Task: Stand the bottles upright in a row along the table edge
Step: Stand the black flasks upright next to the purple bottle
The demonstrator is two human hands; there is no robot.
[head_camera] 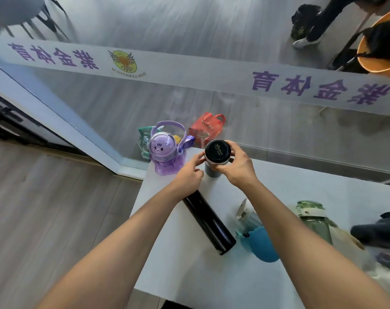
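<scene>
While both hands (190, 172) (236, 166) clasp the upright flask (217, 152), its base hides — black bottle (209, 224) partly covered.

Grey plank floor (44, 219), glass wall (189, 25)

A purple bottle (165, 153) and a black-lidded flask (216, 157) stand upright at the table's far corner. A black flask (208, 221), a blue bottle (256, 233) and a green bottle (315, 221) lie on their sides

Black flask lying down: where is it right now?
Head view: the black flask lies on its side near the table's left edge, under the left forearm, left of the blue bottle.
</scene>
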